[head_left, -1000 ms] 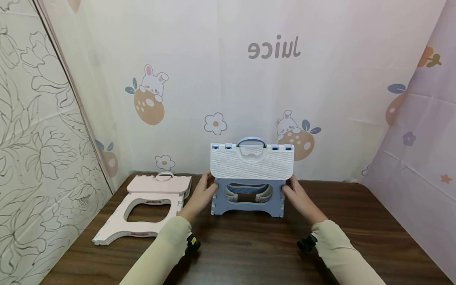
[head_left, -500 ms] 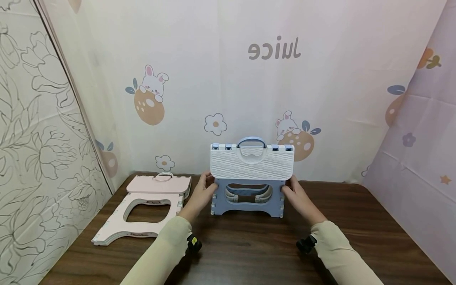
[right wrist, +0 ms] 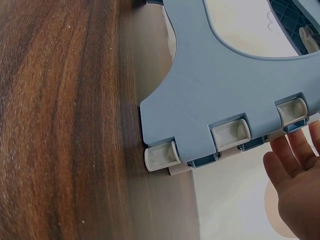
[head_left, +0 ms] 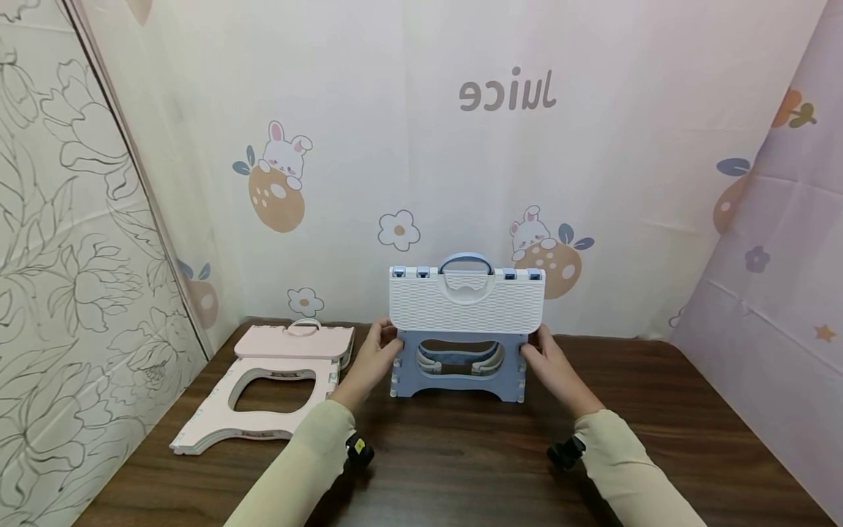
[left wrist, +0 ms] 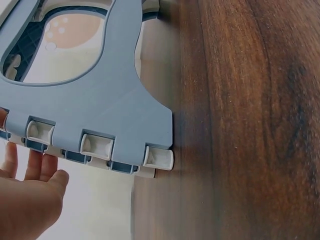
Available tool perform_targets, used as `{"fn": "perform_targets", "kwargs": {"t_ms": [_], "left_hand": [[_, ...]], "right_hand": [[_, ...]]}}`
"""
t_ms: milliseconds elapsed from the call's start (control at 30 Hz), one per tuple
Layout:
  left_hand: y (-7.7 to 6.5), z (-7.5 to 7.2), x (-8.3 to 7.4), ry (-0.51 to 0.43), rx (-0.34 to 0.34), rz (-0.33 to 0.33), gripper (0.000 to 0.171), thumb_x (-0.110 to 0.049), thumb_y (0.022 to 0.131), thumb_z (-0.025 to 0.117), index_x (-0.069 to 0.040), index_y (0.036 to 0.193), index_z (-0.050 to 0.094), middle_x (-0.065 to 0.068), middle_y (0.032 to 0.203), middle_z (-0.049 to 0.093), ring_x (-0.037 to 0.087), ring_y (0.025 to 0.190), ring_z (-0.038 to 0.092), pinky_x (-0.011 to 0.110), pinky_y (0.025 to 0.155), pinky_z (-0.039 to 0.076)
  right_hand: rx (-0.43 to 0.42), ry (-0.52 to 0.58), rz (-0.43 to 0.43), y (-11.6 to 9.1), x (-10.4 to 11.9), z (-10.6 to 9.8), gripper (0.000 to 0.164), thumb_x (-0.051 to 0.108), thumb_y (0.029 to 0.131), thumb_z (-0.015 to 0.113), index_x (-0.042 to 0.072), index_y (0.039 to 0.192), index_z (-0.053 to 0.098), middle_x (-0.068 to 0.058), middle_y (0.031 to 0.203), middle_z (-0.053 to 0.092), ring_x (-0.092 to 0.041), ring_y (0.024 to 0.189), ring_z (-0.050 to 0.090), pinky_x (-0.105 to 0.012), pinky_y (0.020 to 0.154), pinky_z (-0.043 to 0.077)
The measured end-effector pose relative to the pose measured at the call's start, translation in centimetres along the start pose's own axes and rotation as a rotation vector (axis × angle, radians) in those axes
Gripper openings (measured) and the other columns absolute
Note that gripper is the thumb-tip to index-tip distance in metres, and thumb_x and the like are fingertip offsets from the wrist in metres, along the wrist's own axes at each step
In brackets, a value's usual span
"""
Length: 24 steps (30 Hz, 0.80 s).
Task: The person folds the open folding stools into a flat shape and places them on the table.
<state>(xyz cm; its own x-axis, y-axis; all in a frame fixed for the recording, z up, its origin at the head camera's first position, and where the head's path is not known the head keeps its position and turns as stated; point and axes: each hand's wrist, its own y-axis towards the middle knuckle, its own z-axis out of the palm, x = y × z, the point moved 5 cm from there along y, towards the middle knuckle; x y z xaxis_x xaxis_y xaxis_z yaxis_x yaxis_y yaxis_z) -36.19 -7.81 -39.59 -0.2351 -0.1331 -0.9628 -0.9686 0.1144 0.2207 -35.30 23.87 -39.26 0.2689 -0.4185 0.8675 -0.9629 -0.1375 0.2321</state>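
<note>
A folding step stool [head_left: 409,366] with blue legs stands upright near the back of the table, its white textured seat flap [head_left: 424,307] hanging over the upper front and a blue carry handle on top. My left hand [head_left: 372,359] holds its left side, thumb at the front edge and fingers reaching behind. On the opposite side my right hand [head_left: 552,364] grips in the same way. The left wrist view shows the left hand [left wrist: 32,200] at the hinged edge of the blue leg panel [left wrist: 115,107]. In the right wrist view, the right hand [right wrist: 300,187] has its fingertips against the other hinged edge.
A pink folding stool [head_left: 263,419] lies flat on the left of the dark wooden table [head_left: 454,468]. Behind the table hangs a pale printed curtain [head_left: 369,146]; more patterned cloth stands at both sides.
</note>
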Motion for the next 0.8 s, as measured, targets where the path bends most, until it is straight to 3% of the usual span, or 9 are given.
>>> {"fn": "perform_targets", "kwargs": {"t_ms": [300, 800], "left_hand": [[0.0, -0.04, -0.2, 0.001, -0.01, -0.024, 0.043, -0.012, 0.096, 0.054, -0.003, 0.137, 0.043, 0.019, 0.137, 0.05, 0.034, 0.129, 0.047, 0.05, 0.106, 0.039], [-0.1, 0.03, -0.38, -0.015, 0.006, 0.012, 0.039, -0.01, 0.096, 0.052, -0.001, 0.132, 0.042, 0.021, 0.135, 0.049, 0.036, 0.127, 0.047, 0.051, 0.105, 0.039]], "right_hand": [[-0.011, -0.01, 0.006, -0.02, 0.08, -0.01, 0.05, 0.019, 0.101, 0.043, -0.004, 0.143, 0.028, -0.024, 0.136, 0.042, -0.035, 0.117, 0.045, -0.049, 0.094, 0.04], [-0.014, -0.022, 0.004, -0.2, 0.25, 0.05, 0.048, 0.019, 0.102, 0.043, -0.005, 0.141, 0.029, -0.022, 0.131, 0.044, -0.031, 0.112, 0.045, -0.041, 0.09, 0.041]]}}
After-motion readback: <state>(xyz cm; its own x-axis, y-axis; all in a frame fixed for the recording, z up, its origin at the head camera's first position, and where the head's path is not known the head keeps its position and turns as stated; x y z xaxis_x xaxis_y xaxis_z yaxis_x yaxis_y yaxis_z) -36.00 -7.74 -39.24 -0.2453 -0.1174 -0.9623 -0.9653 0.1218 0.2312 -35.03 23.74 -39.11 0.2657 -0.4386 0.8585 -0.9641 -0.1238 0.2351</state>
